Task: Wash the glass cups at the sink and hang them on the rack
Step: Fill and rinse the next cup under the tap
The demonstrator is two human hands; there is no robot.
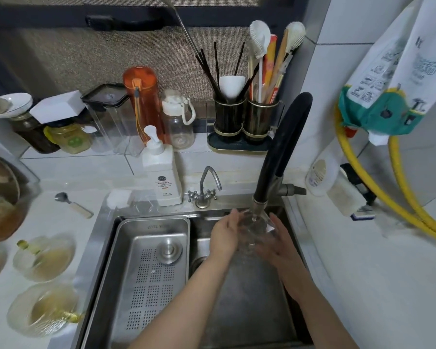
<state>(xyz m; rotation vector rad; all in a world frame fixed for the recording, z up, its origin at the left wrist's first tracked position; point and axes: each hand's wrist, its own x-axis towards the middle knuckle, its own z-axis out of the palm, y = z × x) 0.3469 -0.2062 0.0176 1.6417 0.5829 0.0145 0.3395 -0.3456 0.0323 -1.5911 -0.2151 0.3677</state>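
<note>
Glass cup (256, 230) between both hands — under the faucet (258, 205), over the sink (249, 311)

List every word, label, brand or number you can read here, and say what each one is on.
None reads clearly.
White pump bottle: round logo and small lines of print, too blurred to read.
White printed bags hanging on the wall: icons and large characters, blurred.
Plastic bottle by the wall: oval label, unreadable.
Yellow-lidded jar: green label, unreadable.

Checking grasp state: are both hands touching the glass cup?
Touching. The head view shows the left hand and right hand cupping the glass cup from either side.
</note>
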